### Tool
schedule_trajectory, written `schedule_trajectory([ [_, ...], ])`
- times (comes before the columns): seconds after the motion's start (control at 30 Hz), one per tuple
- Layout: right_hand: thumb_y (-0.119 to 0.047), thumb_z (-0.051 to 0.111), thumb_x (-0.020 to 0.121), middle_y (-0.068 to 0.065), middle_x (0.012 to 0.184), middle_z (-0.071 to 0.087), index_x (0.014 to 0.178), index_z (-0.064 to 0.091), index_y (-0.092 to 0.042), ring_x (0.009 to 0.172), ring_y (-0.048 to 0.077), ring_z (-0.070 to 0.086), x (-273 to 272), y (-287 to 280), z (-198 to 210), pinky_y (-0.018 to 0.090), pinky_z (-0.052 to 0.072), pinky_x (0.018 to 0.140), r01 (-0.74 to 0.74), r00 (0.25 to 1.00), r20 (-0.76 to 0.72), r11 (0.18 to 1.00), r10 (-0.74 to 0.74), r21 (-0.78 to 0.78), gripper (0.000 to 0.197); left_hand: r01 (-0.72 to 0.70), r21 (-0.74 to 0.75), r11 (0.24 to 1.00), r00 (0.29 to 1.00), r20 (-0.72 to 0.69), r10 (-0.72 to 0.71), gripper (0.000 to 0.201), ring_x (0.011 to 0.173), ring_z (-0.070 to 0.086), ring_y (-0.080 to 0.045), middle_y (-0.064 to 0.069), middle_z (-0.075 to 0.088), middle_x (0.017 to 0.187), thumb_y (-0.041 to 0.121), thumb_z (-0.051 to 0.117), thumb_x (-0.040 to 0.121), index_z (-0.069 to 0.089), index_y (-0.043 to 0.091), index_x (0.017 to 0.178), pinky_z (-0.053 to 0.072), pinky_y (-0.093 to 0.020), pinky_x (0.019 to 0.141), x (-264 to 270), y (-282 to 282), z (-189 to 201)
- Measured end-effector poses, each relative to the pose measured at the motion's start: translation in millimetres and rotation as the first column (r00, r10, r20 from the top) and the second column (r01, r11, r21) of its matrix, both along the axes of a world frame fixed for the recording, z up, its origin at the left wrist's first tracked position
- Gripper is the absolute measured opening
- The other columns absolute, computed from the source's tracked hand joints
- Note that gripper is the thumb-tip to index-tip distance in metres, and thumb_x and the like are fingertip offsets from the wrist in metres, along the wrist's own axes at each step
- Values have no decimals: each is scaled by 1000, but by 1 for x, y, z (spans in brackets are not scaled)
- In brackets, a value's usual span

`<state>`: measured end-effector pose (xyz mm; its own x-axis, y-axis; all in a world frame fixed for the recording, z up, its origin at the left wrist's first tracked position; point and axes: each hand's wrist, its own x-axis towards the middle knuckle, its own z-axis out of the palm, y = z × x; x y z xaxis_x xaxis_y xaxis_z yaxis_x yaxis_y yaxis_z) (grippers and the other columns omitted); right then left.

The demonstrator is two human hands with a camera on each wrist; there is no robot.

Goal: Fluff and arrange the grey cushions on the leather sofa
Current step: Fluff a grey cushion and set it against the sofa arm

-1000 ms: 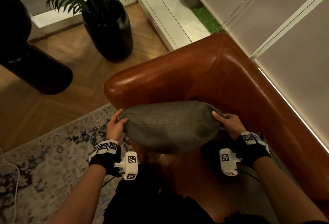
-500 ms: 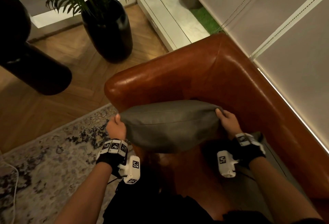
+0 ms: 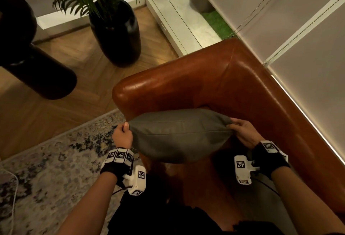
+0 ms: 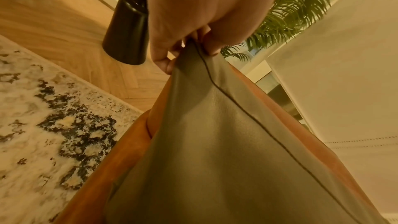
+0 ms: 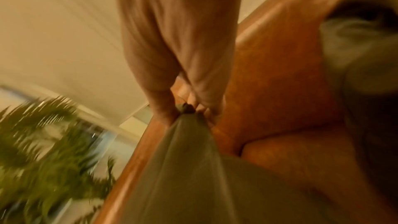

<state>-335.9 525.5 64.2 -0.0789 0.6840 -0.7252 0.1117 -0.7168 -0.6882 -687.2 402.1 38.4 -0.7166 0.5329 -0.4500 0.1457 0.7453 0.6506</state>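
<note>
Our left hand (image 3: pixel 122 136) and right hand (image 3: pixel 242 134) each pinch an opposite top corner of the plump grey leather-look cushion (image 3: pixel 179 135), fingers curled tight on the seam ends, holding it upright over the seat of the tan leather sofa (image 3: pixel 186 85), just in front of the armrest corner. To fluff it well, we judge, keep both corner grips firm, shake evenly so the filling drops level, then seat it squarely into the sofa's corner.

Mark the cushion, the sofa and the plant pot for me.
cushion (image 3: pixel 179 134): head view, middle of its top face.
sofa (image 3: pixel 186 83): head view, top of the armrest.
plant pot (image 3: pixel 119 35): head view, its black side.
</note>
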Motion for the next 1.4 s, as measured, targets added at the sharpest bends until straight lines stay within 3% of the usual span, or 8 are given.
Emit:
schedule_trajectory([
  [0.07,-32,88,54,7,90,72,98,66,-6,80,15,70,5,-2,3,24,57,67,-86,992,98,995,80,53,55,5,15,1000,1000,-4,-5,37,109,51,-42,-33,57,115,20,35,100,56,-8,111,38,-42,90,-1,-3,-1],
  [0.37,-43,51,91,21,100,63,88,60,0,91,32,58,-21,3,-33,47,47,86,272,881,383,960,-276,65,43,38,31,999,999,1,-38,34,106,52,-41,-31,56,103,20,35,100,58,-4,102,35,-39,83,-4,-12,-2],
  [0.63,-41,48,94,15,83,60,80,58,-1,88,33,59,-38,-22,-7,39,47,80,-125,732,668,937,-133,325,43,-4,33,999,1000,-2,4,39,93,57,-38,-30,62,95,28,42,97,63,-4,95,38,-37,78,11,-16,-3],
  [0.77,-27,44,95,17,84,60,86,61,-2,80,35,59,-67,-43,-8,38,43,70,-627,603,797,630,22,457,32,49,197,979,998,-40,-42,27,75,50,-22,-12,56,79,23,50,94,63,0,90,34,-28,71,27,-15,11],
  [0.93,-32,47,97,14,59,45,64,50,1,56,24,45,-24,4,23,26,22,52,-277,723,653,770,-227,575,46,84,220,972,979,-199,-39,31,68,56,-35,-23,62,74,23,50,94,63,-4,83,43,-41,63,-22,-41,-2],
  [1.23,-32,66,84,-8,58,34,61,41,-15,51,4,33,-147,-2,87,13,30,53,-348,869,475,509,-140,787,39,257,-456,852,966,137,-218,57,129,36,-44,-32,38,139,39,44,94,41,-5,130,32,-50,108,6,-40,-74],
  [1.33,-40,62,84,-1,67,40,67,42,-14,56,13,38,-198,-26,56,21,29,56,-549,810,583,432,63,716,37,216,-176,960,922,362,-141,71,130,40,-37,-18,39,144,67,38,84,38,19,136,33,-52,108,26,-21,-60],
  [1.4,-39,55,89,9,81,50,80,51,-7,69,24,52,-217,-43,19,29,38,63,-712,693,672,390,261,583,34,-22,-15,1000,702,712,26,76,111,59,-34,-9,60,124,83,29,73,51,30,123,47,-58,94,39,-13,-49],
])
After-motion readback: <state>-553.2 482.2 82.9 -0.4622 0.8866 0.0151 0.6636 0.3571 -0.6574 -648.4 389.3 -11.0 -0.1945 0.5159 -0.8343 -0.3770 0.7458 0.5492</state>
